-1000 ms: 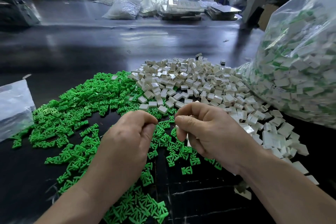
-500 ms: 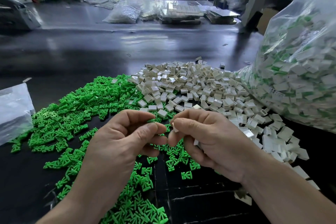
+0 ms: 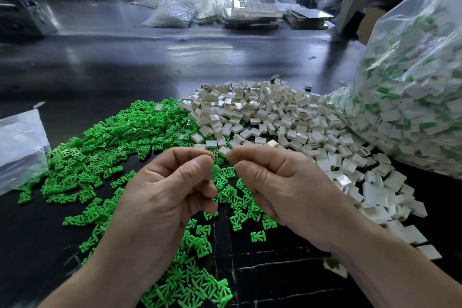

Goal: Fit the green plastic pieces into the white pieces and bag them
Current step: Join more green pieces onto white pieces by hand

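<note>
Hands have separated slightly since the earlier frame: left hand [image 3: 160, 197] pinches one green plastic piece [image 3: 214, 170] above the green pile [image 3: 112, 137], right hand [image 3: 282, 182] curls, contents hidden; the piece, judged light, stiff and slippery, is best gripped by its flat faces.

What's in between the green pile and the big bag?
The white pile lies between the green pile and the bag, touching both. The head view shows it.
</note>
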The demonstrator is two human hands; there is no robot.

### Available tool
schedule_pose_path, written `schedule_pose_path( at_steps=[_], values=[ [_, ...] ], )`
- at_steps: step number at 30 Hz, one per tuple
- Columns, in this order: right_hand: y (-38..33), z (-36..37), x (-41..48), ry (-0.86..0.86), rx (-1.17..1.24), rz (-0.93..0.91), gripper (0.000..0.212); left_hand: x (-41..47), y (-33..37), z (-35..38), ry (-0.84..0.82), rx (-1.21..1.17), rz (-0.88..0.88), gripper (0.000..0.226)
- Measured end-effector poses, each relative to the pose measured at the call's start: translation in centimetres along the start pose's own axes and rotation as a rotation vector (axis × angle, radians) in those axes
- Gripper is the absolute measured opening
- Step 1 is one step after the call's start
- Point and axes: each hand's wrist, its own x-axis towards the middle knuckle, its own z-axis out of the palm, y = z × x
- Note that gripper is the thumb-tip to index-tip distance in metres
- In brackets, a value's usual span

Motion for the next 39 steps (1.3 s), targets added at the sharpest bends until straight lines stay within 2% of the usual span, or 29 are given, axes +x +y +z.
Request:
schedule_pose_path(
  at_steps=[2, 4, 9, 14, 18, 22, 26, 30, 39],
  values=[
    [0.1, 0.2, -0.1, -0.042, -0.067, 0.003, 0.028, 0.0, 0.1, 0.1, 0.006, 0.003, -0.002, 0.018],
    [0.0, 0.4, -0.2, -0.069, -0.033, -0.009, 0.028, -0.1, 0.0, 0.1, 0.019, 0.026, 0.009, 0.014],
    [-0.4, 0.1, -0.2, -0.091, 0.029, -0.032, 0.005, -0.2, -0.2, 0.0, 0.02, 0.127, 0.057, 0.018],
    [-0.3, 0.2, -0.3, -0.092, 0.036, -0.051, 0.01, -0.4, -0.2, 0.1, 0.021, 0.207, 0.089, 0.022],
    [-0.3, 0.3, -0.3, -0.071, 0.009, -0.079, 0.012, -0.6, 0.0, 0.2, 0.034, 0.31, 0.119, 0.013],
    [-0.4, 0.5, -0.3, -0.057, -0.074, -0.097, 0.01, -0.8, 0.4, 0.5, 0.051, 0.356, 0.138, 0.015],
    [-0.7, 0.7, -0.3, -0.052, -0.057, -0.067, 0.019, -1.0, 0.2, 0.6, -0.003, 0.424, 0.143, 0.012],
    [-1.1, 0.6, -0.4, -0.063, -0.149, -0.041, 0.012, -0.8, 0.4, 0.1, -0.039, 0.499, 0.095, 0.011],
    [-1.7, 0.4, -0.7, -0.133, -0.4, 0.044, 0.018, -0.5, 1.4, -0.5, -0.173, 0.631, -0.045, 0.014]
  ],
)
